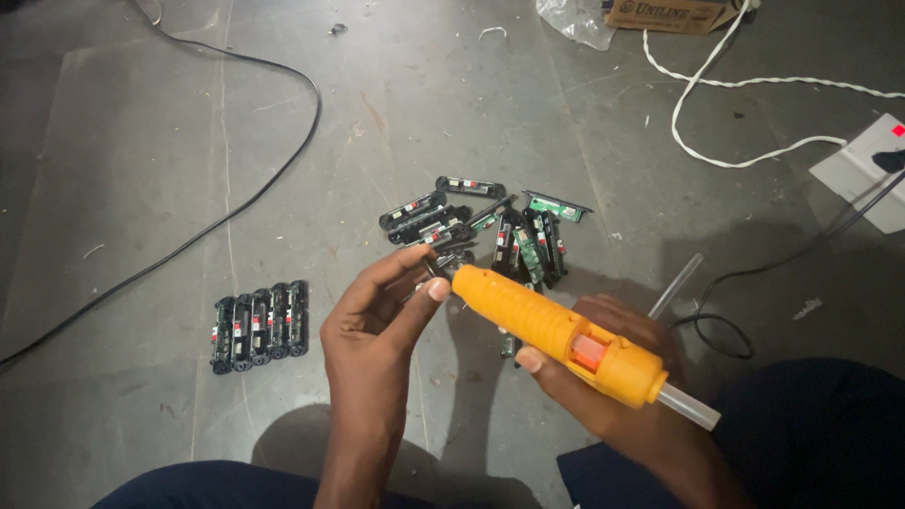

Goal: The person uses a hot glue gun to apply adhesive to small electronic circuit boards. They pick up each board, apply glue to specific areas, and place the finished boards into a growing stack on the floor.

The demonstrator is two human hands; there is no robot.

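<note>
Packaging along the top edge

A brown cardboard box point(671, 14) with dark print sits at the upper right of the frame, a crumpled clear plastic bag point(575, 21) touching its left side.

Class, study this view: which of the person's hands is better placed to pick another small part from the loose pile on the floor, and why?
Probably the left hand: it pinches only one small part at the glue gun's nozzle and sits just below the loose pile. The right hand is wrapped around the gun's body.
</note>
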